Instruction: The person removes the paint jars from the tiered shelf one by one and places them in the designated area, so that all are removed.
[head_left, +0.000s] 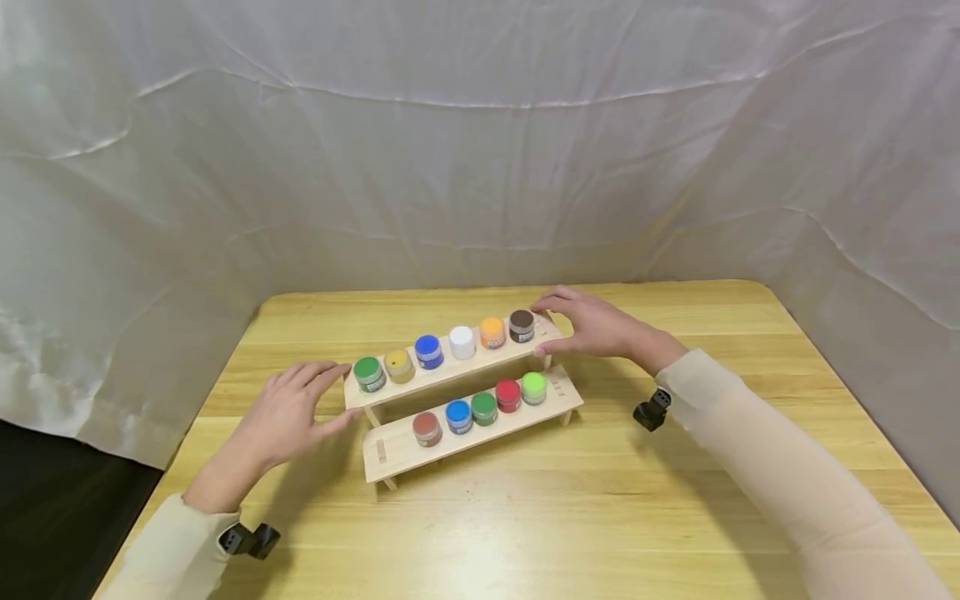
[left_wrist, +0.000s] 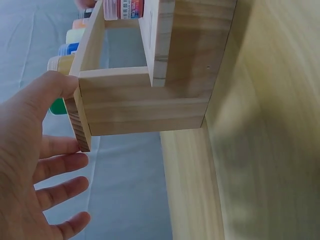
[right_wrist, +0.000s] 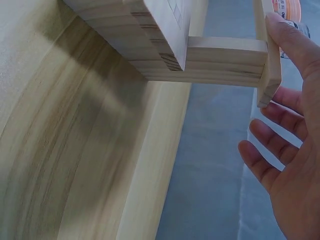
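A two-tier wooden rack [head_left: 397,450] stands at a slant on the table, loaded with small paint jars. My left hand [head_left: 288,412] pinches the left end of its upper shelf, thumb on the front edge and index finger at the back; the other fingers spread free in the left wrist view. At the opposite end, my right hand [head_left: 596,325] grips the upper shelf the same way, beside the dark brown jar [head_left: 522,326]. Closest to the left hand is a green-lidded jar [head_left: 369,374]. Yellow, blue, white and orange jars fill the row between.
Along the lower shelf sit several more jars, from a reddish-brown one [head_left: 427,428] to a light green one [head_left: 534,387]. Wooden table [head_left: 525,517] surface extends in front of the rack. A pale cloth [head_left: 480,183] hangs behind and at the sides.
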